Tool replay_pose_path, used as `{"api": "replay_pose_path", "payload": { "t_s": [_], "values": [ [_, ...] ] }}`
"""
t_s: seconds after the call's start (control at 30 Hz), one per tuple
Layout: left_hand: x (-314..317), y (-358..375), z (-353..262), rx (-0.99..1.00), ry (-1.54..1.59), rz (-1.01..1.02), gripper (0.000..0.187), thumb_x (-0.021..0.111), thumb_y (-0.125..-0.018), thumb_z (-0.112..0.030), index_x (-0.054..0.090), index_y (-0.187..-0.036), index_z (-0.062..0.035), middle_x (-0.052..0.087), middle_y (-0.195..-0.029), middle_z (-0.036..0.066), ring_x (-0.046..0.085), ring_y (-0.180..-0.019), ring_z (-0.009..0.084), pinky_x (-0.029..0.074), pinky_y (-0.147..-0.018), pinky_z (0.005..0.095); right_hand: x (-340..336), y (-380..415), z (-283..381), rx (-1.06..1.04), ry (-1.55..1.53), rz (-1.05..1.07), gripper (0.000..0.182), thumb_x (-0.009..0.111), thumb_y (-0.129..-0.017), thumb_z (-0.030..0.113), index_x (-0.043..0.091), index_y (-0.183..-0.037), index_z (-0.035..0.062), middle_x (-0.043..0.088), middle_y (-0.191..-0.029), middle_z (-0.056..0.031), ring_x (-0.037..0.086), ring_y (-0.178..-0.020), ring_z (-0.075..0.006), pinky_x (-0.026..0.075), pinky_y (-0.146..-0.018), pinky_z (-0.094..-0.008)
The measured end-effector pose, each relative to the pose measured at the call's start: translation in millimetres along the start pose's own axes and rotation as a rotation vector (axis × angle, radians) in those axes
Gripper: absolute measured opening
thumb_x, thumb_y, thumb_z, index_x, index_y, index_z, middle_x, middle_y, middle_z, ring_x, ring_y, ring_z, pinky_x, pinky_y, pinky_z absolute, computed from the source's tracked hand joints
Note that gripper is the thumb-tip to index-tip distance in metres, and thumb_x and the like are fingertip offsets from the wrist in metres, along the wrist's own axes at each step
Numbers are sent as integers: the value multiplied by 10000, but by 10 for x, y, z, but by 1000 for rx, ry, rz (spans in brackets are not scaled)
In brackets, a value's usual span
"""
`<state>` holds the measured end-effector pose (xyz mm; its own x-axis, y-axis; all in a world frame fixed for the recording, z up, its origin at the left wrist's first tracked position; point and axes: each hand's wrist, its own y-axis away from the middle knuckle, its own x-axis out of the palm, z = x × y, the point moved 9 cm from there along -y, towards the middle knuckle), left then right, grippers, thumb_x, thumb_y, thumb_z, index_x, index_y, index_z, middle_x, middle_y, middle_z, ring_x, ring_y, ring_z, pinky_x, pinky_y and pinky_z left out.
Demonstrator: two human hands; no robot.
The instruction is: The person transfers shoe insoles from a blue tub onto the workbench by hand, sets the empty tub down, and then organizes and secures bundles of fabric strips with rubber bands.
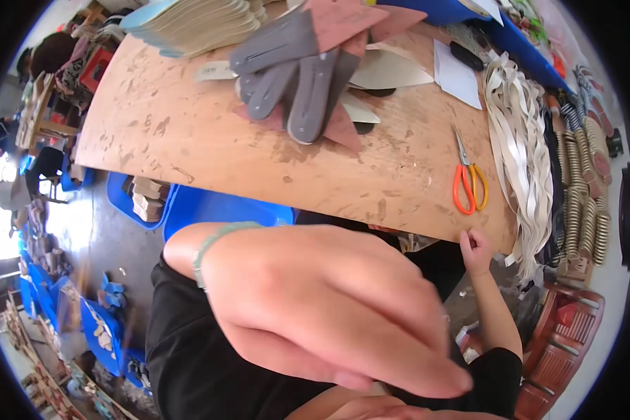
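Close to the camera, my left hand (pixel 322 301) fills the middle of the view, with a pale green bracelet (pixel 206 248) at the wrist. Its fingers are folded together and angled down to the right; what they hold, if anything, is hidden. My right hand (pixel 475 250) is a small fist at the table's front right edge, with nothing visible in it. Just beyond it lie scissors (pixel 472 185) with one orange and one yellow handle. A pile of grey strap-like pieces (pixel 308 91) and pink pieces (pixel 339 24) sits farther back, away from both hands.
The wooden table (pixel 210 140) carries a stack of cream sheets (pixel 196 28), white paper (pixel 457 73) and a bundle of white ribbons (pixel 518 154). Coiled bands (pixel 577 189) lie to the right. Blue bins (pixel 220 210) stand under the front edge; a red-brown wooden seat (pixel 560 346) is lower right.
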<state>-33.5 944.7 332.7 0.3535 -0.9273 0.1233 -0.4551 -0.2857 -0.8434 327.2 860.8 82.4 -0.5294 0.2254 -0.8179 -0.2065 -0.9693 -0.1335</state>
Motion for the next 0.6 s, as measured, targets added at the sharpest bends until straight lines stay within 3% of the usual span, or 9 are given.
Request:
{"api": "replay_pose_path", "payload": {
  "t_s": [0.07, 0.1, 0.2, 0.33, 0.37, 0.5, 0.6],
  "values": [
    [72, 147, -145, 160, 118, -113, 243, 464, -957, -37, 629, -1085, 85, 593, -1017, 192, 589, -731, 273, 475, -609, 333, 8, -3, -14, -1, 38, -3, 380, 661, -827, 114, 377, -587, 37, 355, -554, -66, 356, -495, -180, 277, -481, -337],
    [178, 242, -216, 244, 132, -273, 220, 477, -945, -36, 663, -1019, 57, 620, -987, 176, 567, -669, 227, 444, -563, 303, 30, 4, -23, -29, 58, -14, 385, 658, -835, 121, 374, -589, 34, 353, -553, -63, 352, -494, -178, 273, -480, -337],
    [40, 367, -526, 530, 132, -56, 294, 420, -959, -17, 658, -1030, 142, 619, -992, 290, 592, -615, 219, 454, -513, 274, -18, -16, 41, -39, 80, -35, 410, 651, -857, 143, 357, -598, 24, 328, -547, -58, 323, -491, -161, 253, -473, -329],
    [20, 333, -809, 339, 35, 207, 399, 390, -1011, -175, 617, -1116, 135, 589, -1067, 288, 632, -741, 303, 518, -637, 325, 21, -24, 47, 12, 72, -25, 430, 645, -873, 154, 340, -601, 20, 304, -547, -51, 303, -503, -141, 248, -476, -325],
    [109, 404, -823, 275, 5, 110, 327, 415, -990, -105, 601, -1151, 111, 579, -1057, 246, 618, -779, 313, 512, -663, 339, 30, -27, 15, 15, 69, -22, 434, 643, -877, 157, 336, -602, 20, 299, -547, -49, 298, -506, -135, 247, -476, -324],
    [272, 523, -655, 19, -162, 41, 243, 531, -951, -91, 657, -1112, 40, 630, -1070, 203, 623, -738, 260, 464, -601, 328, 75, -35, -162, -12, 66, 3, 432, 625, -895, 166, 338, -609, 17, 289, -559, -39, 287, -523, -119, 247, -477, -324],
    [390, 699, -398, -211, -221, 67, 284, 494, -939, -60, 594, -1189, 29, 593, -1026, 155, 600, -864, 311, 469, -710, 391, 113, -35, -250, -34, 58, -19, 425, 599, -914, 175, 341, -617, 14, 281, -564, -39, 286, -525, -122, 250, -479, -326]
  ]
}}
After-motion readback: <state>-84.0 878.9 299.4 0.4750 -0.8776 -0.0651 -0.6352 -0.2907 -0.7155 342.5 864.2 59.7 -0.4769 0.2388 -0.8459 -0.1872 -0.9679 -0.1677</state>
